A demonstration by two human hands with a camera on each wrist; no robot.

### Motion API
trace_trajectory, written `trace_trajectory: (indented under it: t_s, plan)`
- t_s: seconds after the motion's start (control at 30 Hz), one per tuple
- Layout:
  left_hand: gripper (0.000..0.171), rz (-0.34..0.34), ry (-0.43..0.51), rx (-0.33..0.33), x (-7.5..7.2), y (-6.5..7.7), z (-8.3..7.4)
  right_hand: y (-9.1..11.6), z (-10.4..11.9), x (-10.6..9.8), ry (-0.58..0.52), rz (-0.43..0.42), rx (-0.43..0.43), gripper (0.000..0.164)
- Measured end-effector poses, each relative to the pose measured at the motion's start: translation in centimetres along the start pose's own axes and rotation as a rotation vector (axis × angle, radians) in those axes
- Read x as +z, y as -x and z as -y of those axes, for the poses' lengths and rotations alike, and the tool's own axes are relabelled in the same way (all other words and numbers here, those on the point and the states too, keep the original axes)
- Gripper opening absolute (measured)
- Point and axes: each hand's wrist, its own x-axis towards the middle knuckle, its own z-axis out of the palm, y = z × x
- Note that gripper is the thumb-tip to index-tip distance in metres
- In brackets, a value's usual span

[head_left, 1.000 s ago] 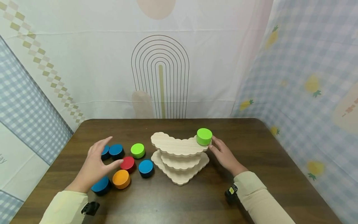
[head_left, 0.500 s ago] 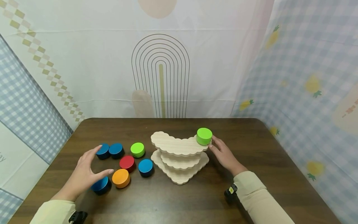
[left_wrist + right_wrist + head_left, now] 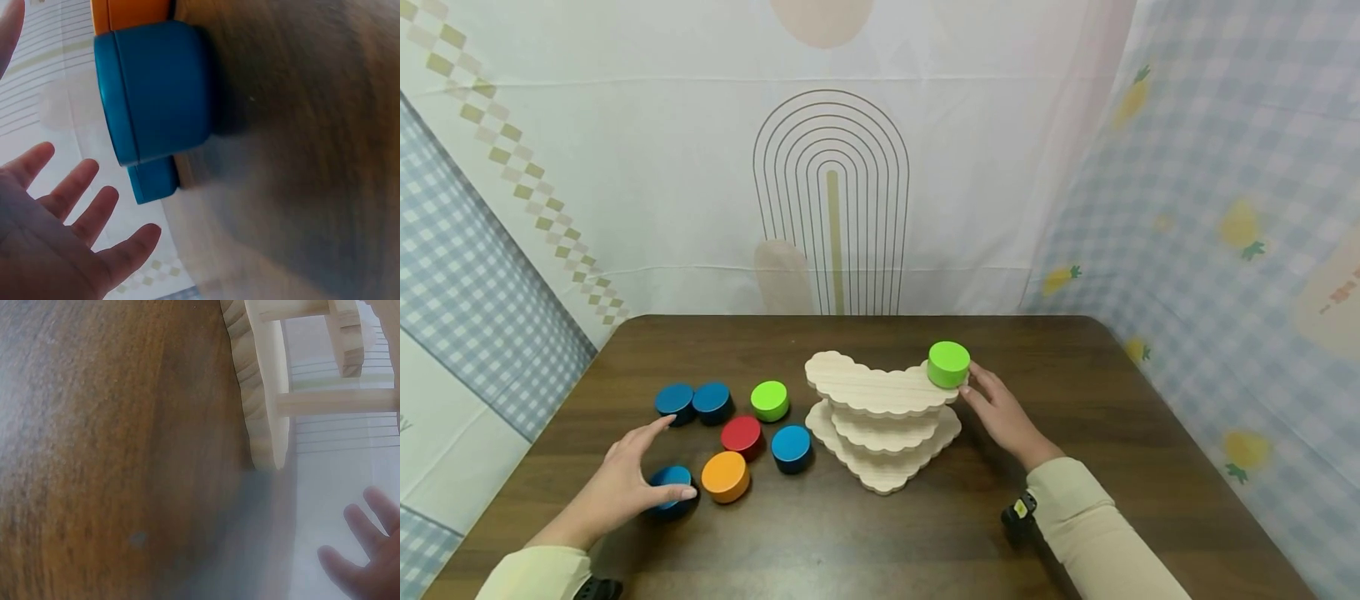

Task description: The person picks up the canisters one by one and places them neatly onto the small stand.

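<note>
In the head view my left hand point(image 3: 613, 487) hovers with thumb and fingers spread over the nearest blue round block point(image 3: 672, 482), holding nothing. The left wrist view shows the spread fingers beside that blue block point(image 3: 159, 94). My right hand point(image 3: 1003, 417) is at the right end of a tiered pale wooden stand point(image 3: 880, 392) with scalloped edges. Its fingertips are right by a green round block point(image 3: 948, 364) on the top tier. From the right wrist, the fingers point(image 3: 362, 531) look extended and apart, near the stand's posts point(image 3: 337, 402).
Left of the stand lie a red block point(image 3: 742, 437), an orange block point(image 3: 726, 477), a second green block point(image 3: 770, 401) and several blue blocks point(image 3: 792, 448). The brown table point(image 3: 880, 550) backs onto a patterned cloth point(image 3: 700, 208).
My left hand has moved left and toward me, away from the far blue blocks and down over the nearest one. My right hand and the stand have stayed put.
</note>
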Motion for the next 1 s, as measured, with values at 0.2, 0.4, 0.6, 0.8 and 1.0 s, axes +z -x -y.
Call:
trace_trajectory:
  t_s: [0.2, 0.4, 0.6, 0.8, 1.0]
  plan:
    - [0.095, 0.039, 0.004, 0.014, 0.2, 0.4, 1.1, -0.1, -0.2, 0.0, 0.001, -0.004, 0.002, 0.063]
    - [0.094, 0.082, 0.014, 0.031, 0.4, 0.7, 2.0, 0.0, -0.2, -0.1, -0.01, -0.008, -0.005, 0.063]
    - [0.093, 0.128, 0.083, 0.043, 0.5, 1.0, 2.7, 0.1, -0.1, -0.2, -0.016, -0.01, 0.001, 0.062]
    - [0.093, 0.197, 0.124, -0.009, 0.4, 1.1, 3.5, 0.0, 0.0, -0.1, -0.011, -0.012, 0.001, 0.062]
    - [0.09, 0.214, 0.112, -0.038, 0.6, 1.0, 3.9, 0.0, 0.0, 0.0, -0.021, -0.012, -0.016, 0.062]
